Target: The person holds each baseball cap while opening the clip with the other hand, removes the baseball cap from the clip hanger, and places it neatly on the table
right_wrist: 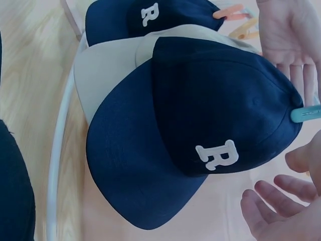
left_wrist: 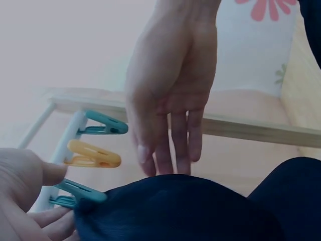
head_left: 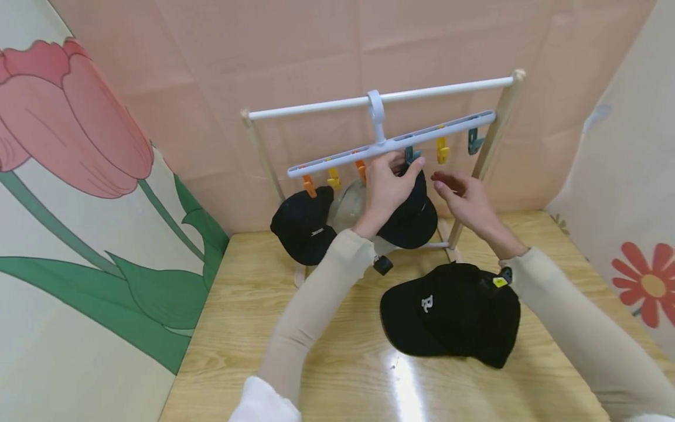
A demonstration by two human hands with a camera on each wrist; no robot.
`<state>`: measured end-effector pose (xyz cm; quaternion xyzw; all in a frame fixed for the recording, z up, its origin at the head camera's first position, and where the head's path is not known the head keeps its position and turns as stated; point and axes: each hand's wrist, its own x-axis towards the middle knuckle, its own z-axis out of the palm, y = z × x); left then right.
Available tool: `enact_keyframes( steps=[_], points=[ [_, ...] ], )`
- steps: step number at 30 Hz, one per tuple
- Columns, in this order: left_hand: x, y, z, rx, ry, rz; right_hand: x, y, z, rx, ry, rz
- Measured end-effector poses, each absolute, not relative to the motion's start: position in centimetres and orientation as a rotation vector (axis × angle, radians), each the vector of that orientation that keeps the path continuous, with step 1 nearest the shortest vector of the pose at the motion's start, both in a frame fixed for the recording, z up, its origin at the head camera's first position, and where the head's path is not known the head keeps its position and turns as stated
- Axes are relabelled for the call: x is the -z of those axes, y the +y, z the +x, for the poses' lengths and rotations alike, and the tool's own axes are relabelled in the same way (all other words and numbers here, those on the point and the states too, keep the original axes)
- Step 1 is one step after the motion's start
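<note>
I see the black cap (head_left: 416,220) hanging brim-down by a teal clip (head_left: 412,155), right of the hanger's (head_left: 337,159) centre | left hand (head_left: 387,183) nearer, at the clip, pinch uncertain | right hand (head_left: 465,198) beyond, fingers loose, grasping nothing

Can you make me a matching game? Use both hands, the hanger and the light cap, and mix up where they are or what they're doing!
Things:
1. Clip hanger
2. Beige cap
3. Left hand
4. Right hand

Places and states:
A. Thumb right by a green clip at a cap's edge
B. Holding nothing, out to the side of the hanging caps
C. Between two dark caps
D. Hooked over the white rail

Right pairs: 1-D, 2-C, 3-A, 4-B
</note>
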<state>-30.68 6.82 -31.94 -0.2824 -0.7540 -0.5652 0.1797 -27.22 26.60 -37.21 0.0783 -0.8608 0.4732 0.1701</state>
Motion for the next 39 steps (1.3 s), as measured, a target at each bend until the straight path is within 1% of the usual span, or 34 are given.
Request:
enact_keyframes(
  steps=[6, 12, 17, 21, 30, 39],
  points=[
    [32.5, 7.0, -31.1, 1.612, -2.053, -0.778, 37.1, 26.4, -28.3, -1.361, -2.461, 0.263],
    [32.8, 7.0, -31.4, 1.614, -2.061, -0.81, 37.0, 26.5, -29.7, -1.428, -2.451, 0.406],
    [32.8, 7.1, -31.4, 1.611, -2.073, -0.827, 37.2, 26.8, -30.4, -1.583, -2.407, 0.494],
    [32.7, 7.2, -31.3, 1.587, -2.082, -0.832, 37.3, 27.0, -30.6, -1.656, -2.406, 0.504],
    [32.4, 7.3, -31.4, 1.526, -2.084, -0.854, 37.5, 27.5, -30.3, -1.615, -2.387, 0.447],
    [32.2, 6.9, -31.2, 1.503, -2.098, -0.857, 38.0, 28.1, -29.8, -1.675, -2.265, 0.588]
  ],
)
